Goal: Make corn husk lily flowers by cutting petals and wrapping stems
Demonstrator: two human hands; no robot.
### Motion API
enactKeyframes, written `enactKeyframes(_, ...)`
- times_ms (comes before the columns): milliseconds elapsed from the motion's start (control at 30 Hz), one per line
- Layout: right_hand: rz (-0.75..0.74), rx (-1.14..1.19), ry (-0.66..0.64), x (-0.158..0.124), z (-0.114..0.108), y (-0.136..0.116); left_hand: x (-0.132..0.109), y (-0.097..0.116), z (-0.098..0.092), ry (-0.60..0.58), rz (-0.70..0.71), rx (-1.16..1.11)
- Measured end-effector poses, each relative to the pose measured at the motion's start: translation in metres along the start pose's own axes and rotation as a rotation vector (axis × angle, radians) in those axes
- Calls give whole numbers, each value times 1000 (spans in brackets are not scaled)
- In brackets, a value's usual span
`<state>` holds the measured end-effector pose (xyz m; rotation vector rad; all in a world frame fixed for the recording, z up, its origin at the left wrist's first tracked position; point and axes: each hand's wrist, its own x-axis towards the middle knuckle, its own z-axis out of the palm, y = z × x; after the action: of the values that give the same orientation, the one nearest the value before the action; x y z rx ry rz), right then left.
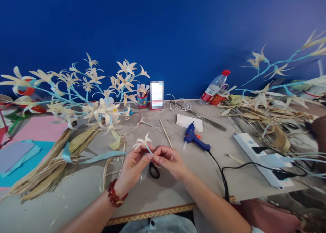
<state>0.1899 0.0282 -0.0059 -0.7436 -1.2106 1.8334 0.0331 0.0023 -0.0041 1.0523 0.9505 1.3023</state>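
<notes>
My left hand (pixel 132 167) and my right hand (pixel 168 160) meet over the table's middle, both pinched on the thin stem of a small pale leaf flower (pixel 142 142). The flower's petals stick up above my left fingers, and a bit of light blue wrap shows on the stem between the two hands. A red bead bracelet (pixel 114 194) sits on my left wrist. Black scissors (pixel 154 171) lie on the table under my hands.
A blue glue gun (pixel 195 138) with a black cord lies right of my hands, beside a white power strip (pixel 257 158). Finished flower branches (pixel 89 87) stand at left, dried leaves (pixel 46 172) lie below them. A bottle (pixel 214 87), pen cup (pixel 142 99) and more stalks (pixel 270 114) stand behind.
</notes>
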Motion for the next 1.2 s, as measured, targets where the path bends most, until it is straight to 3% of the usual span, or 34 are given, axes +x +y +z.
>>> enactKeyframes(233,-447,-732,91,-5,0,-3,-2,-4,1,28,41,142)
enactKeyframes(400,-615,-962,158,-5,2,2,-2,-4,-1,84,92,325)
enactKeyframes(667,-575,-913,134,-4,2,0,-2,3,-3,40,90,334)
enactKeyframes(900,-313,-538,-8,-1,-5,-9,2,6,0,-26,-52,52)
enactKeyframes(1200,-326,-588,18,-2,0,-6,1,3,2,-15,-144,-136)
